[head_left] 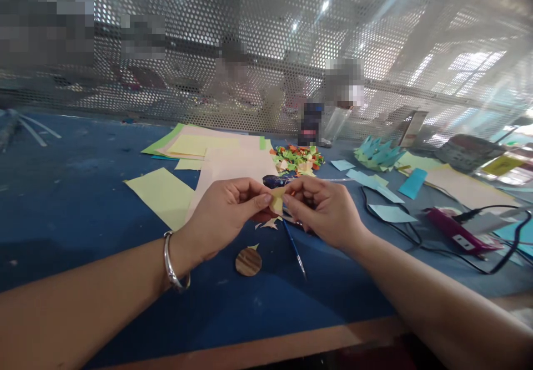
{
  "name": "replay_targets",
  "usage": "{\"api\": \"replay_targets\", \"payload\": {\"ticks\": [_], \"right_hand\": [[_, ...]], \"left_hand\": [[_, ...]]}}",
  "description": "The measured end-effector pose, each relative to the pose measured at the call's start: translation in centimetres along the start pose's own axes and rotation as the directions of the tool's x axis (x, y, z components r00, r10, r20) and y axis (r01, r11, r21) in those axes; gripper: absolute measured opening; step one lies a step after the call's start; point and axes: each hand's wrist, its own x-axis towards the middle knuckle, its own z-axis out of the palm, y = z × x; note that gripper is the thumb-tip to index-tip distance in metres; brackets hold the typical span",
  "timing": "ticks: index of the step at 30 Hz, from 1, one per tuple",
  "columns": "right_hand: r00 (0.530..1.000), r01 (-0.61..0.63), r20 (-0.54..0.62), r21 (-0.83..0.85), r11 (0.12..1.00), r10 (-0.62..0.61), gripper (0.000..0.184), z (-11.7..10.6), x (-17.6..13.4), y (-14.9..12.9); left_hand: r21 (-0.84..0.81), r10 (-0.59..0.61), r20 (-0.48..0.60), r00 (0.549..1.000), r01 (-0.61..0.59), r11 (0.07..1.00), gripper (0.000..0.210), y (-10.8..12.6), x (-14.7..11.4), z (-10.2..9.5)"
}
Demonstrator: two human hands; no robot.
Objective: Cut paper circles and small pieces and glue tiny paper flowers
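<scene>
Between my two hands is a small piece of yellow paper (277, 200). My left hand (227, 206) pinches its left side with thumb and fingers, and my right hand (322, 206) is closed on its right side. Below them on the blue table lies a round wooden disc (249, 262) with a yellow scrap at its upper edge. A thin blue paintbrush (295, 248) slants toward me under my right hand. Pale paper scraps (270, 224) lie just beneath the fingers. Behind my hands a dark blue object (273, 181) is partly hidden.
Coloured paper sheets (237, 165) spread behind my left hand, near a yellow sheet (164, 192). A pile of cut paper bits (297, 159) sits farther back. At right are a blue folded-paper piece (377, 152), a magenta power strip (462, 231) and black cables. A perforated screen (258, 26) stands behind.
</scene>
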Motion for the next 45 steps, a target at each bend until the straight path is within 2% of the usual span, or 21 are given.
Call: {"api": "replay_targets", "payload": {"ticks": [11, 17, 21, 28, 32, 35, 38, 42, 45], "right_hand": [[1.0, 0.008, -0.004, -0.032, 0.999, -0.009, 0.011, -0.1, 0.1, 0.1], [0.999, 0.021, -0.036, -0.066, 0.998, -0.023, 0.008, 0.2, 0.1, 0.3], [0.997, 0.063, -0.048, -0.102, 0.993, -0.068, 0.008, 0.5, 0.0, 0.7], [0.977, 0.186, -0.06, -0.21, 0.96, -0.203, 0.007, 0.3, 0.1, 1.1], [0.954, 0.275, -0.035, -0.29, 0.917, -0.297, 0.006, 0.1, 0.1, 0.9], [0.939, 0.325, -0.003, -0.331, 0.886, -0.345, 0.008, 0.0, 0.1, 0.7], [0.947, 0.319, 0.059, -0.298, 0.9, -0.316, 0.013, -0.2, 0.2, 0.5], [0.964, 0.265, 0.109, -0.27, 0.926, -0.243, 0.018, -0.4, 0.4, 0.4], [0.975, 0.207, 0.126, -0.237, 0.949, -0.181, 0.02, -0.4, 0.6, 0.2]], "left_hand": [[0.068, 0.028, -0.007, 1.0, -0.027, 0.997, 0.012, 0.5, -0.1, 0.3], [-0.011, 0.037, -0.086, 0.996, -0.038, 0.999, 0.023, -0.3, -0.2, 0.5], [-0.121, -0.021, -0.138, 0.99, 0.004, 0.993, 0.037, -0.1, -0.3, 1.0], [-0.316, -0.211, -0.203, 0.956, 0.14, 0.938, 0.045, 1.0, -0.6, 1.9], [-0.35, -0.216, -0.21, 0.954, 0.133, 0.927, 0.039, 1.2, -0.8, 2.2], [-0.308, -0.195, -0.224, 0.955, 0.12, 0.944, 0.031, 1.2, -0.6, 2.2], [-0.212, -0.123, -0.235, 0.964, 0.073, 0.975, 0.026, 1.1, -0.3, 1.9], [0.019, -0.01, -0.222, 0.975, 0.015, 1.0, 0.022, 0.6, 0.2, 0.9], [0.193, 0.05, -0.181, 0.982, -0.015, 0.981, 0.017, 0.4, 0.5, 0.2]]}}
